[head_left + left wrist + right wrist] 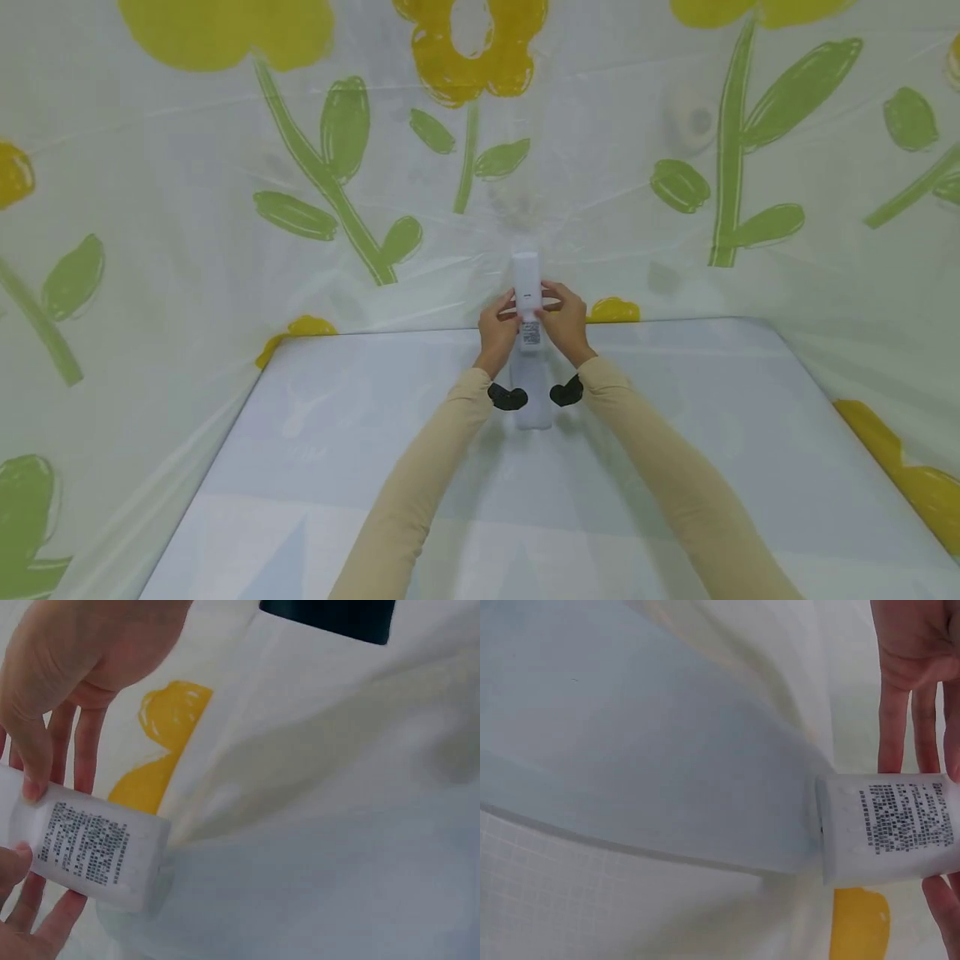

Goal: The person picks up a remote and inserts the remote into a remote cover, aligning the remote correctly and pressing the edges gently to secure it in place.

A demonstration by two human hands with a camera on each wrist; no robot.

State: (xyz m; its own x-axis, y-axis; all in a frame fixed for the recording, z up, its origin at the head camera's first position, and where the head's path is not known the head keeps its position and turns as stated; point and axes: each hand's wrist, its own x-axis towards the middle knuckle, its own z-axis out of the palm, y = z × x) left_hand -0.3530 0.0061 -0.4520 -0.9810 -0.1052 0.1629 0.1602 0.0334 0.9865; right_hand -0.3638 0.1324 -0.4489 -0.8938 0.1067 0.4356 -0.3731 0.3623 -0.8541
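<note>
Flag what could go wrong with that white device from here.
The white device might slip: the left hand and the right hand grip its sides, mainly with fingers and thumbs. It could also knock the pale slab, which looks close in both wrist views; whether they touch, I can't tell.

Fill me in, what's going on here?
A person's left hand and right hand grip opposite sides of a white object with a dark printed block on it. They have it at the far edge of the table, by the flower-print sheet. A long pale piece shows just below it in the head view; can't tell if they're joined.
</note>
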